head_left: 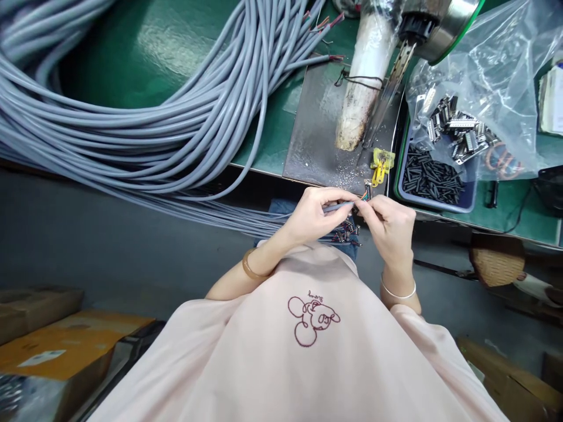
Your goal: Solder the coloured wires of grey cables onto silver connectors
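Pinched between the fingers of my left hand point(314, 214) is the end of a grey cable point(338, 206). Thin coloured wires run from it to a small metal connector point(368, 189) at the bench edge. My right hand point(389, 223) meets the left at these wires, thumb and forefinger pressed together; what lies between them is too small to make out. Just beyond the connector, a yellow clip-like holder point(380, 166) rests on the dark board point(321, 123). Below my hands, more cable ends with connectors point(346, 232) lie over my lap.
A large bundle of grey cables point(211, 129) spans the left. A soldering tool point(391, 94) and white wrapped tube point(363, 88) reach over the board. To the right, a blue bin point(472, 190) holds black sleeves and a plastic bag point(505, 82) with connectors. A solder spool point(451, 29) stands behind.
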{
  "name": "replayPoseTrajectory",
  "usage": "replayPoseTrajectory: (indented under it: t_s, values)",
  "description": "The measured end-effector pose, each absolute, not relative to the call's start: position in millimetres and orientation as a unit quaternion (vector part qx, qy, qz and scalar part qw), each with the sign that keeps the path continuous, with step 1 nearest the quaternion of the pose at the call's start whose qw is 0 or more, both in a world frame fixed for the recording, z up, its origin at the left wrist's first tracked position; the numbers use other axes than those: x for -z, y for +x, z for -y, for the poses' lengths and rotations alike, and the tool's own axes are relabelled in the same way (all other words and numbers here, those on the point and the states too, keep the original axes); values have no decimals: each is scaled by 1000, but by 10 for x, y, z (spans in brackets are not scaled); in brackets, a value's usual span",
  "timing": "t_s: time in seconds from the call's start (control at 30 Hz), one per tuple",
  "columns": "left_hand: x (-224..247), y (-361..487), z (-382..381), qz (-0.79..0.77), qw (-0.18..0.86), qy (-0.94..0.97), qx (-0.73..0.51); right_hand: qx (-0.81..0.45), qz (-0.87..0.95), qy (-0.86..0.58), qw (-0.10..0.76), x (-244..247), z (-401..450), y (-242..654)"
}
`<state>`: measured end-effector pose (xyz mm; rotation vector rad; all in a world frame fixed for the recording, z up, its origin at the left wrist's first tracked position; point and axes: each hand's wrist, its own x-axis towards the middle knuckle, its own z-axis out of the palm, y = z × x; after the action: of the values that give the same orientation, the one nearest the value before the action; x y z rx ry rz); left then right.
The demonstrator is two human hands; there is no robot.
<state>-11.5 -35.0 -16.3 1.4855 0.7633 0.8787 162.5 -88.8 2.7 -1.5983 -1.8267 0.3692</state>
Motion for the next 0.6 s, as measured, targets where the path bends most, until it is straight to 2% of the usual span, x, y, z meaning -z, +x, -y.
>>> replayPoseTrajectory:
  t_s: [0.1,0.17,0.33,0.6]
  values:
    - [159,-160,376,-332,602,627,-365,-115,635,-656,390,-30,886,1686]
    - [136,-184,387,-331,606,625,-365,-141,581,-680,424,-34,872,1737]
    - [80,-208,366,-249,564,669,-415,-285,560,-657,417,-39,831,1773]
    - [122,-196,354,-262,516,676,-456,-357,549,-610,446,-91,815,1703]
